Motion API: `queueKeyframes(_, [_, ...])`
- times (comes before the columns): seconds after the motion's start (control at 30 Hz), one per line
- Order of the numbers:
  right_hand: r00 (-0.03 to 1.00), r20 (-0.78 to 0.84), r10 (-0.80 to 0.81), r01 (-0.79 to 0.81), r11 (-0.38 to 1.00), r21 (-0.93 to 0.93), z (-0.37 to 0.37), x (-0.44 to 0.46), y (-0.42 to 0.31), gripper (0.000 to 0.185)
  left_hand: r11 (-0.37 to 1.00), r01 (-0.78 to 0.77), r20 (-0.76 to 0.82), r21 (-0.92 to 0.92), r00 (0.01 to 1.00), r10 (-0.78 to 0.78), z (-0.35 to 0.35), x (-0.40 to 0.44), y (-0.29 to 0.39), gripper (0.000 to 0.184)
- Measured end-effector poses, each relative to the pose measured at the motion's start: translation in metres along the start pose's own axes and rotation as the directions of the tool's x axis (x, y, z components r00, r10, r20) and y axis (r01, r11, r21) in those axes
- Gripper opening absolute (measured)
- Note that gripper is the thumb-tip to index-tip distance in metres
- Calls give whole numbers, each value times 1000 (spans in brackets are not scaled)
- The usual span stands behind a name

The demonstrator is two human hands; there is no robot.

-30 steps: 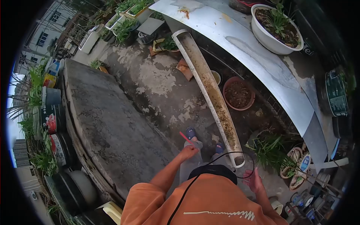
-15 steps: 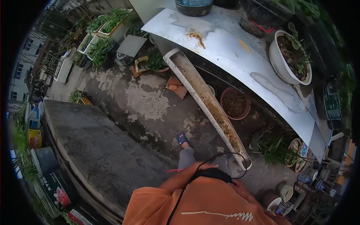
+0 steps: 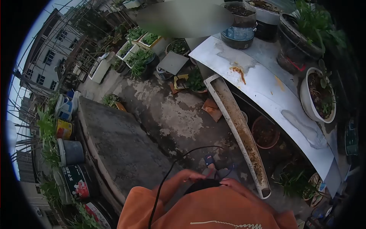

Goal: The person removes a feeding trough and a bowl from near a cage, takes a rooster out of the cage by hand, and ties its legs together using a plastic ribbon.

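Note:
My left hand (image 3: 193, 175) is at the front of my waist, its fingers closed round a thin red strip (image 3: 209, 174) that shows past the fingertips. My right hand (image 3: 230, 183) lies a little to the right, at the top of a dark waist item (image 3: 203, 185), with its fingers pressed together. Between the hands, a thin bluish-purple loop (image 3: 224, 173) is faintly visible; its end near my right fingers is too small to make out. A black cable (image 3: 166, 173) curves up from the orange shirt (image 3: 206, 210) and passes above my left hand.
A long white trough (image 3: 244, 133) with soil lies on the ground to the right, beside a round reddish pot (image 3: 265, 132). A concrete slab (image 3: 118, 137) is on the left. Metal sheeting (image 3: 267, 97) with potted plants borders the right. A blurred pale shape (image 3: 187, 17) covers the top.
The view has shifted, and the scene now sits lower and further right. Both hands have come in to the front of the waist, closer together. The bluish-purple loop now shows between them.

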State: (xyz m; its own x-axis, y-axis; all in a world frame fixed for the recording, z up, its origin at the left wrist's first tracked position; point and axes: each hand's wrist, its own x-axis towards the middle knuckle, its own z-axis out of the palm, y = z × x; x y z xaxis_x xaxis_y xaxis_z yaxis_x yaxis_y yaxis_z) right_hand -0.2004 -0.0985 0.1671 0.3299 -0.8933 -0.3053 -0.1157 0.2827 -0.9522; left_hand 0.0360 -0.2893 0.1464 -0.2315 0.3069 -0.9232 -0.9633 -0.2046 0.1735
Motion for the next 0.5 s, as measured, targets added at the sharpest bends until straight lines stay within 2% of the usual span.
queueKeyframes(0.1, [935, 294, -199, 248, 959, -139, 3, 61, -32, 37, 989, 127, 8, -74, 992, -127, -2, -5, -60, 59])
queueKeyframes(0.13, [946, 255, -198, 239, 961, -140, 3, 73, -46, 37, 987, 150, 22, -50, 989, -149, 2, 0, -79, 56])
queueKeyframes(0.17, [888, 458, -37, 148, 967, -209, 2, 84, -59, 38, 985, 172, 37, -26, 985, -171, 6, 6, -99, 53])
queueKeyframes(0.2, [764, 633, 126, 78, 955, -285, -2, 88, -64, 39, 966, 204, 73, -159, 978, -195, 8, 27, -129, 44])
queueKeyframes(0.23, [775, 622, 113, 73, 961, -266, -10, 81, -62, 39, 924, 240, 107, -299, 970, -217, 5, 42, -151, 38])
queueKeyframes(0.27, [828, 548, 116, -54, 990, -128, -20, 71, -57, 41, 920, 260, 106, -292, 965, -239, 1, 48, -162, 38])
queueKeyframes(0.3, [868, 478, 138, -167, 986, 18, -29, 60, -49, 43, 874, 279, 101, -397, 960, -261, -5, 57, -171, 35])
queueKeyframes(0.37, [939, 241, 245, -281, 951, 129, -44, 36, -24, 43, 814, 298, 96, -499, 952, -290, -28, 61, -177, 32])
queueKeyframes(0.4, [975, 34, 220, -222, 945, 240, -43, 26, 9, 42, 881, 325, 162, -343, 945, -286, -50, 57, -175, 32])
queueKeyframes(0.43, [961, -177, 211, -143, 932, 333, -39, 16, 44, 41, 906, 337, 198, -257, 936, -292, -68, 58, -172, 31])
queueKeyframes(0.47, [892, -301, 338, -186, 880, 436, -40, 4, 71, 40, 925, 340, 234, -169, 926, -298, -85, 57, -169, 31])
queueKeyframes(0.5, [788, -400, 468, -208, 815, 541, -42, -6, 92, 38, 985, 173, 28, 7, 984, -174, -99, 50, -157, 32])
